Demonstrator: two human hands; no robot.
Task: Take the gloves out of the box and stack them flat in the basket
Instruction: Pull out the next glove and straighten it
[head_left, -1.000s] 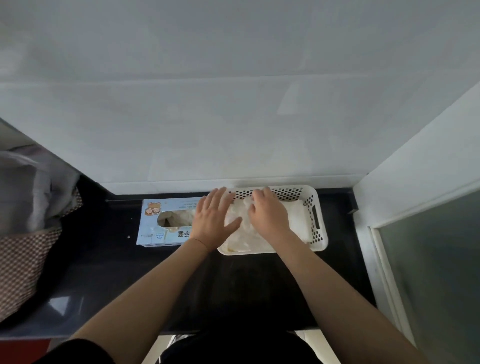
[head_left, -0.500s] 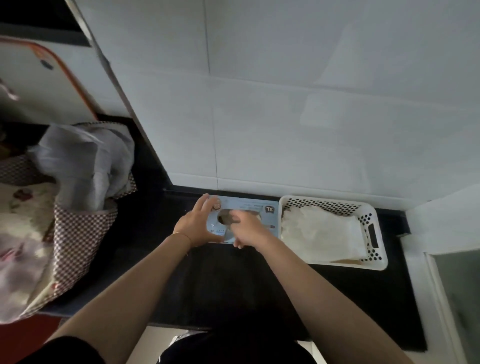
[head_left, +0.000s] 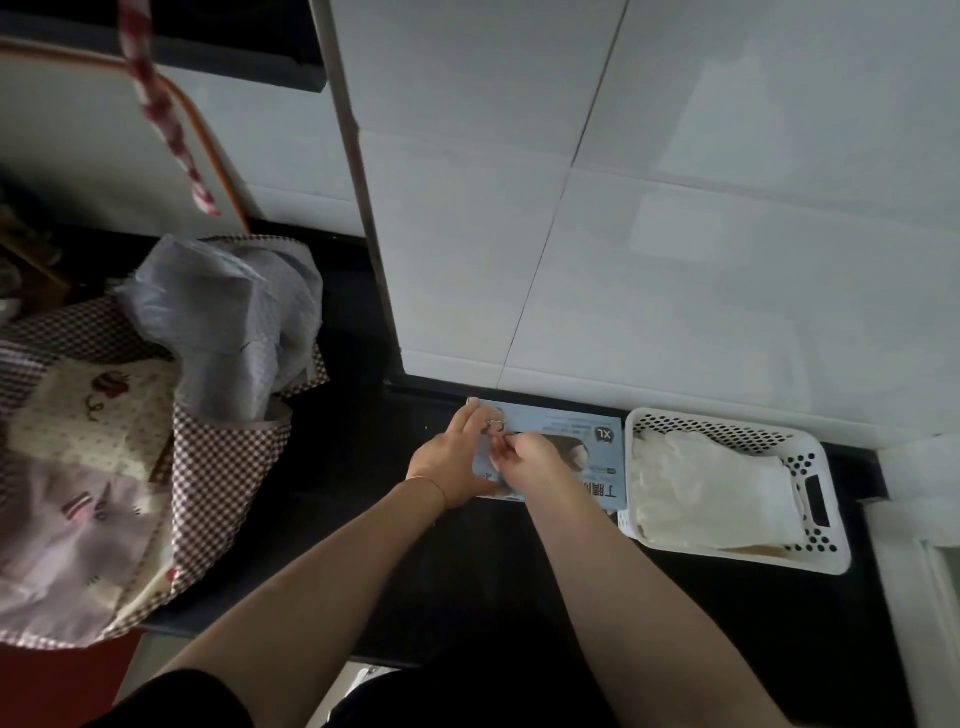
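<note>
A light blue glove box lies flat on the dark counter against the wall. My left hand holds its left end, fingers on top and thumb along the near edge. My right hand is over the box's oval opening with its fingertips curled into it; whether it pinches a glove is hidden. To the right stands a white perforated basket with a flat stack of pale translucent gloves inside.
A checked fabric bag stuffed with plastic bags sits on the counter's left part. White tiled wall rises right behind box and basket. A white ledge borders the counter at right. Dark counter lies between my arms.
Both hands left the basket and moved left to the box. The left now holds the box's end and the right reaches into its opening. The view swung left.
</note>
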